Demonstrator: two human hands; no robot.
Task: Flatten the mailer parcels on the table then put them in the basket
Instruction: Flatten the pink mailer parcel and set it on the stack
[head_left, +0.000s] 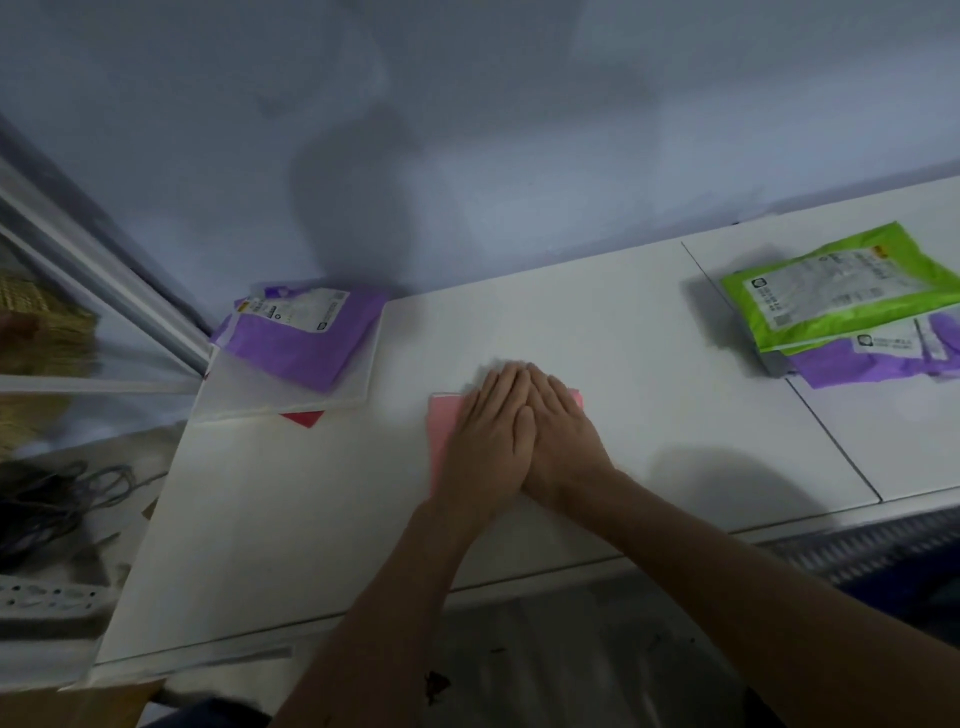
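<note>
A: Two bare forearms (395, 597) are reaching in from the near side. What are the hands doing?

B: The left hand (485, 431) and right hand (566, 439) are lying side by side and touching, fingers straight and palms down, pressing on a flat pink plastic mailer parcel (444, 436). Neither is gripping anything; both are spread flat.

A: Where is that parcel sitting?

B: It is lying on the white table (291, 519), mostly hidden under the palms. Only its left strip and a far right corner are showing.

A: What is lying around it?

B: Well to the left of the pink parcel and a little beyond it, a translucent white shallow basket (280, 408) is holding a purple plastic mailer (306, 338). A red scrap (304, 417) is poking out beneath the basket's near edge. Well to the right of the pink parcel, a green plastic mailer with a white label (841, 291) is resting on a second purple mailer (872, 358).

A: What could be going wrong from here?

B: I'm judging trapped air to be the main risk. With both palms bunched over the middle, the air may be shifting into the uncovered left strip and puffing it up instead of escaping. The slick film may also be sliding on the smooth tabletop under the push. And a hasty lift could be letting it spring back before it reaches the basket
</note>
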